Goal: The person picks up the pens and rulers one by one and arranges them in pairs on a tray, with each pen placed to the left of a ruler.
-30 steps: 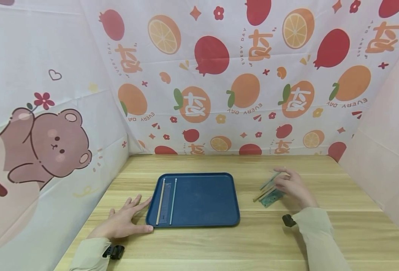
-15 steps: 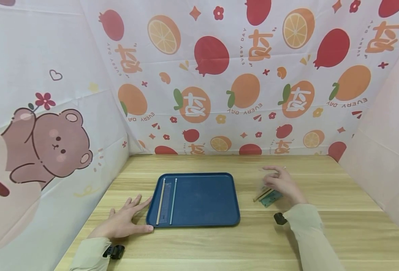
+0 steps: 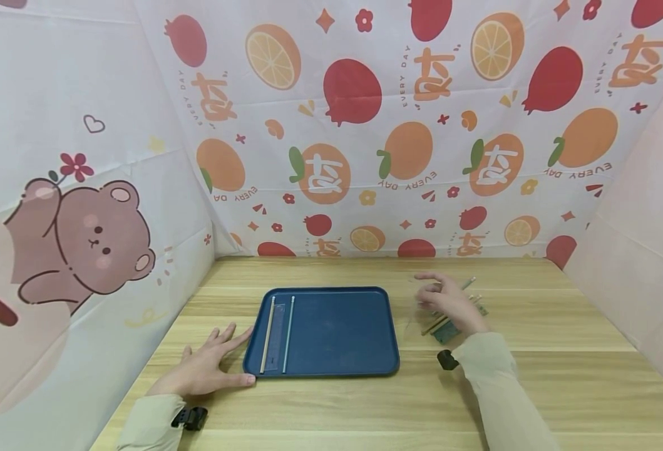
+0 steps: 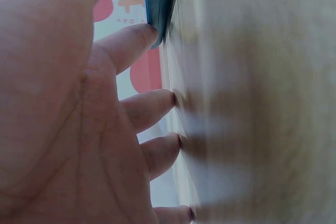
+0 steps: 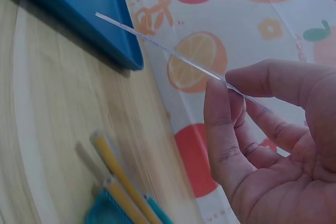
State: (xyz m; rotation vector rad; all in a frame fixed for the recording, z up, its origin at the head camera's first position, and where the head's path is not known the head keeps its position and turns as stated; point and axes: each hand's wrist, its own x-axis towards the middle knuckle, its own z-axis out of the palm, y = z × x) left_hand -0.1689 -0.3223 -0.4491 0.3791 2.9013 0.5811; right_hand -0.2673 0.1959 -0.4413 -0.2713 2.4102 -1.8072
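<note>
Clear ruler (image 5: 173, 53) is being pinched by the right hand (image 3: 449, 304), carrying toward the blue tray (image 3: 337, 332); next needs laying beside the rulers there (image 3: 277, 335). Left hand (image 3: 207, 369) is resting flat, steadying the tray.

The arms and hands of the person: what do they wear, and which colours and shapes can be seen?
Both arms wear long, loose sleeves of pale beige-green cloth, the left sleeve and the right sleeve. A small black device sits at each wrist, left and right. The left hand and right hand are bare: no gloves or rings show.

Blue tray (image 3: 337, 332), fruit-print backdrop (image 3: 399, 125), clear ruler (image 5: 168, 51).
</note>
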